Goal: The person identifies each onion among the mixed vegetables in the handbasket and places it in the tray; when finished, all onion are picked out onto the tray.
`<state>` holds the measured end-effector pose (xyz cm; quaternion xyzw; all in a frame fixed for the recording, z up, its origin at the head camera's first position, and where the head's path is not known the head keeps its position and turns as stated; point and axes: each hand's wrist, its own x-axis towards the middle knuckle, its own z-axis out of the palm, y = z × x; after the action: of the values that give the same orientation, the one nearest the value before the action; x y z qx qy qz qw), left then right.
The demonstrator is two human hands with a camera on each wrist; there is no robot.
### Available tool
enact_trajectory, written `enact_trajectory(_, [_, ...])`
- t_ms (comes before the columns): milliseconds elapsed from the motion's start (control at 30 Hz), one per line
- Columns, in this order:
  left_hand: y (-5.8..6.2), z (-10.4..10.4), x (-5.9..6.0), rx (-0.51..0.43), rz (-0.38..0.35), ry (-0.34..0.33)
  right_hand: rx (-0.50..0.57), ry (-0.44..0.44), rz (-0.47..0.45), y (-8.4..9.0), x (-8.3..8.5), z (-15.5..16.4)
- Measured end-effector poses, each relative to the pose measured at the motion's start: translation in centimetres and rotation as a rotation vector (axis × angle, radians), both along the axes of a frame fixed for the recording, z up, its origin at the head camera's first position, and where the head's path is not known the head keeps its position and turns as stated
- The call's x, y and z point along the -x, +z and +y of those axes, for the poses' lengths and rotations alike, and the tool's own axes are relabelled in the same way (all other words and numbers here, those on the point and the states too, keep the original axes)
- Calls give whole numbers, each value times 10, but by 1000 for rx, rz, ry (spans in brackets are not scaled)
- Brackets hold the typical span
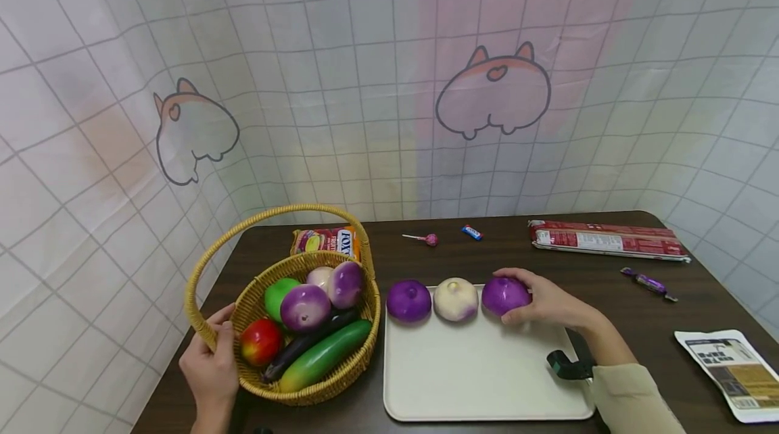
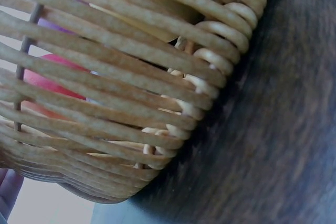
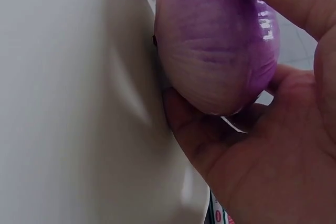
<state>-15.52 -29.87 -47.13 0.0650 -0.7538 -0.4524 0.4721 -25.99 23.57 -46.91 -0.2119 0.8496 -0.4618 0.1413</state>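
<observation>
Head view: right hand [image 1: 550, 302] curled round a round purple onion [image 1: 505, 295] at the back edge of the flat cream tray [image 1: 487, 380] on the dark wooden desk [image 1: 517, 251].
Row: two more onions just beside it (touching).
Left hand [image 1: 209, 370]: gripped the woven wicker basket [image 1: 313, 390] at its rim.

The left hand [image 1: 209, 370] rests with thumb raised, while the right hand [image 1: 548, 302] curls its grip, forearm angled inward.

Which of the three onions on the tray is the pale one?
The middle onion: mostly white with faint purple. The left onion and the right onion, held by the right hand, are solid purple.
</observation>
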Motion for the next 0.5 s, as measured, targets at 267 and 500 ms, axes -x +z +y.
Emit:
enact_trajectory(267, [-1,-3,-2,-13,-4,1,-18,49,22,0,1,-1])
enact_trajectory(500, [-3,-2,1,-11,-13,-1,-29,31,38,-2,0,0])
